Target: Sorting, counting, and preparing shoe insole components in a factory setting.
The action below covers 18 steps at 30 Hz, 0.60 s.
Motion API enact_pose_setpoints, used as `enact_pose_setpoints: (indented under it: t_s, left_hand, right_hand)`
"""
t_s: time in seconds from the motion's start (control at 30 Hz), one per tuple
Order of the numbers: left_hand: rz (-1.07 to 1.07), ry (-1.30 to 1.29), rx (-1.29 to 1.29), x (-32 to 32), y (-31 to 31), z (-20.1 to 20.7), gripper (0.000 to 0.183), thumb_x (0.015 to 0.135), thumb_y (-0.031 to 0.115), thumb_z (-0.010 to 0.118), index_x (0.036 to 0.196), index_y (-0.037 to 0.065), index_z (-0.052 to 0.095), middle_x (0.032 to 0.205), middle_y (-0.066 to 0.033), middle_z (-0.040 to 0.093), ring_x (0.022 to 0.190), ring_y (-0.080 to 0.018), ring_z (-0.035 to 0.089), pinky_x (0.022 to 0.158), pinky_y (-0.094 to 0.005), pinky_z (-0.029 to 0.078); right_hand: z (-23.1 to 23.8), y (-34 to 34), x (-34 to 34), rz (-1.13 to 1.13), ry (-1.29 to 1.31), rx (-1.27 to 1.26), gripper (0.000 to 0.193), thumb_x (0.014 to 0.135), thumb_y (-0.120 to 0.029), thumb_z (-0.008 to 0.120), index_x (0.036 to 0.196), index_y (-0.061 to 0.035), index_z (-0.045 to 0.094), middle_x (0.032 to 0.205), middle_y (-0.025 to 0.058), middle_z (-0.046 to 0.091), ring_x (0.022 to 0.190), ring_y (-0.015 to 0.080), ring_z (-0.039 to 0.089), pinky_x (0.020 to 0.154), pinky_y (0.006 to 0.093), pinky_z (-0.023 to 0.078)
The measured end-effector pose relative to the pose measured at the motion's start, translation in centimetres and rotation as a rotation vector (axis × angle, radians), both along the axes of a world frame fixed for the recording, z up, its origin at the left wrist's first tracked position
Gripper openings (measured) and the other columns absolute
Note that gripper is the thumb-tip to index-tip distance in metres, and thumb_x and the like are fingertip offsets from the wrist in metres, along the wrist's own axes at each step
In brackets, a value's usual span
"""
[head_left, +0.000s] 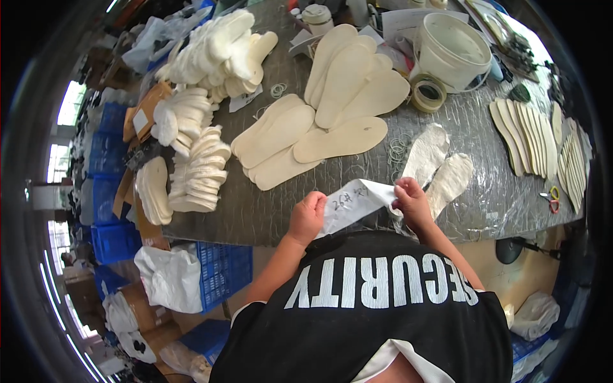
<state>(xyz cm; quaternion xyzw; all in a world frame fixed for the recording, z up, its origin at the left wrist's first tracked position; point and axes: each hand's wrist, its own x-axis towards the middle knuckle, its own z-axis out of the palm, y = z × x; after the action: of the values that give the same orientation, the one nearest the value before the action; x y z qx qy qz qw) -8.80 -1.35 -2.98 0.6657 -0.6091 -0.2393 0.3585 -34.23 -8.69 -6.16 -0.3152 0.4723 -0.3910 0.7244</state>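
Note:
A limp white sheet (354,207) with handwritten marks stretches between my hands at the table's near edge; whether it is paper or plastic I cannot tell. My left hand (308,217) pinches its left end. The other end is gripped by my right hand (413,203), where the sheet folds over. Just beyond the right hand lie two fuzzy off-white insoles (426,153), the nearer one partly hidden by that hand. Ahead of the left hand, flat cream insoles (341,139) overlap in loose stacks.
Fluffy insoles (217,54) pile up at the far left, with more bundles (198,169) below. A white bucket (452,54) and tape rolls (426,94) stand at the back. Scissors (553,199) and rows of insoles (523,137) lie right. A blue crate (223,274) sits below left.

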Motion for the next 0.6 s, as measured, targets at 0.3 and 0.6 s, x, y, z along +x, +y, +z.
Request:
enact_pose_setpoints:
  t_s: [0.3,0.6]
  left_hand:
    - [0.163,-0.063,0.066,3.0,3.9,2.9,0.011,0.085,0.016,0.058,0.084,0.005,0.056,0.073,-0.0169,0.06,0.065,-0.0349,0.059,0.057,-0.0381,0.046]
    - [0.496,-0.11,-0.07,13.6,11.7,0.4,0.009,0.085,0.014,0.057,0.085,0.004,0.057,0.072,-0.0171,0.06,0.064,-0.0324,0.059,0.056,-0.0354,0.045]
  right_hand:
    - [1.8,-2.6,6.6,0.297,0.242,-0.312,0.01,0.085,-0.008,0.059,0.078,-0.0015,0.059,0.064,0.0006,0.055,0.061,0.0084,0.054,0.058,0.0232,0.043]
    - [1.9,0.6,16.3,0.373,-0.053,0.001,0.008,0.087,-0.009,0.057,0.081,-0.0058,0.056,0.07,0.0008,0.058,0.061,0.0085,0.053,0.057,0.0222,0.043]
